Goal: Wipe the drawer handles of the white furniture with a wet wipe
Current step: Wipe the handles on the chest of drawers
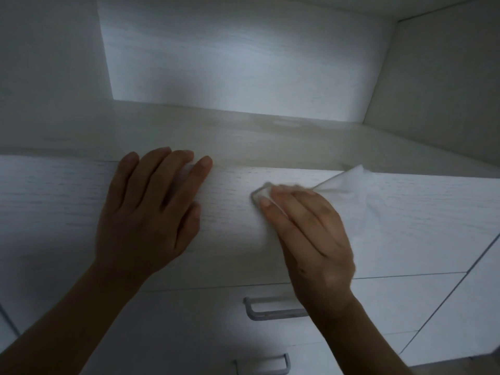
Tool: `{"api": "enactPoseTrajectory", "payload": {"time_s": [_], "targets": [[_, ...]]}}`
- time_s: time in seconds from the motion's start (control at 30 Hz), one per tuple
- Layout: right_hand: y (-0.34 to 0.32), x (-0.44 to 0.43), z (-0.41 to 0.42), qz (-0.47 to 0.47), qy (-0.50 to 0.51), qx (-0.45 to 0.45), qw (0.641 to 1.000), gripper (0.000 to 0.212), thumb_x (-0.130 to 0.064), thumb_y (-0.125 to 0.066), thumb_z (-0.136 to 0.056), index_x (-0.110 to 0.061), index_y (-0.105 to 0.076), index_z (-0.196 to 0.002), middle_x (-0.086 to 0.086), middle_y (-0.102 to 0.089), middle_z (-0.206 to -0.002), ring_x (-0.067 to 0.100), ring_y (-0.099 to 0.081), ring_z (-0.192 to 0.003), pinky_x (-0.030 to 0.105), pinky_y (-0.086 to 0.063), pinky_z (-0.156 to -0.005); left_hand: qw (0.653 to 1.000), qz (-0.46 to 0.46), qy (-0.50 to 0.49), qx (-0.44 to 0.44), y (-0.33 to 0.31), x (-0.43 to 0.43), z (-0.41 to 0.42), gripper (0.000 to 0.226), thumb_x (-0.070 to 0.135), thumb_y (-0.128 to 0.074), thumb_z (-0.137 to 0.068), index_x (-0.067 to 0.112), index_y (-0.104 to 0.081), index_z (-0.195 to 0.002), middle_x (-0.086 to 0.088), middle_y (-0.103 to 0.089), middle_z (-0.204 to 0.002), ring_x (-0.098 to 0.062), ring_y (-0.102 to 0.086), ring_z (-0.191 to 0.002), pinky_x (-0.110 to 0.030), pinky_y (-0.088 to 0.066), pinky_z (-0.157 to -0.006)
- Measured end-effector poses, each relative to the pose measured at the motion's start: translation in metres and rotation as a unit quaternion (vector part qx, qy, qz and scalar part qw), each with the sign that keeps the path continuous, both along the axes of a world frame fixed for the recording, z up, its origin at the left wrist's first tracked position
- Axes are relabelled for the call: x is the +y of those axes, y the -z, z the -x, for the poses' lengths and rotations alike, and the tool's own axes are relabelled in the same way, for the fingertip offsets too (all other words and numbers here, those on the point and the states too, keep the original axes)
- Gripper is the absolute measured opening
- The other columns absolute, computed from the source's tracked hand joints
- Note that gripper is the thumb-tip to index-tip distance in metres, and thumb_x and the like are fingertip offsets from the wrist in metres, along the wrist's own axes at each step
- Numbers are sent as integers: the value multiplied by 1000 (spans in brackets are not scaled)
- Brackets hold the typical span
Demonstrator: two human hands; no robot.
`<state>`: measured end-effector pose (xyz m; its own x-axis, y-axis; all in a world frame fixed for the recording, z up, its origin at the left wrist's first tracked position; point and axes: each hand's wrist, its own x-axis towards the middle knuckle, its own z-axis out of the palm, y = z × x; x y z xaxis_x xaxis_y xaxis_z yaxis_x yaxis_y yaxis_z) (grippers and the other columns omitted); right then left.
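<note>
In a dim white alcove, the left hand lies spread flat on the top drawer front — the right hand grips a wet wipe over its mostly hidden handle.

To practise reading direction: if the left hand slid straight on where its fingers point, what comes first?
The left hand reaches the top drawer's upper edge; beyond, the shelf seems free.

A person's left hand lies flat at centre left of the frame, fingers straight and slightly spread, thumb alongside. The bare left forearm rises from the lower left corner. At centre right, the right hand grips a wet wipe with lightly bent fingers, thumb hidden. The right forearm enters from the bottom right.
</note>
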<state>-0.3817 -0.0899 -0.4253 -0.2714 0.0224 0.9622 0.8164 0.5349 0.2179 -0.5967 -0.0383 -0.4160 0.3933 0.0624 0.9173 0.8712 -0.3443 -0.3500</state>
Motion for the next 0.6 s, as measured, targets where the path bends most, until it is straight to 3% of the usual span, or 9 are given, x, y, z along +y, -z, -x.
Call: {"api": "enactPoseTrajectory", "payload": {"time_s": [0.17, 0.37, 0.47, 0.6], "targets": [[-1, 6, 12, -29, 20, 28, 999, 20, -5, -62, -94, -7, -64, -114, 10, -66, -116, 23, -62, -113, 39, -43, -104, 1000, 4, -1, -1, 0, 0, 0, 44, 22, -40, -100, 6, -47, -141, -18, -49, -132, -38, -47, -121, -48, -27, -111], [2, 1, 11, -14, 2, 145, 989, 14, -15, -67, -90, -8, -70, -101, 3, -66, -101, 18, -62, -98, 34, -41, -102, 1000, 3, -4, 0, 0, 1, -1, 46, 23, -40, -99, 7, -46, -142, -17, -47, -133, -37, -46, -122, -47, -26, -112], [-1, 5, 19, -7, 5, 153, 988, 16, -20, -66, -88, -6, -71, -94, 5, -70, -93, 14, -60, -95, 26, -37, -105, 1000, 5, 0, 1, -1, -1, 0, 45, 23, -40, -99, 6, -46, -141, -18, -48, -133, -37, -46, -122, -47, -26, -112], [-1, -1, 8, -8, 0, 136, 991, 16, -19, -68, -87, -7, -66, -99, -1, -62, -101, 13, -59, -100, 29, -38, -106, 1000, 6, -1, 0, -1, -1, -1, 45, 23, -39, -100, 6, -46, -141, -18, -50, -132, -37, -46, -122, -47, -26, -112]]}}
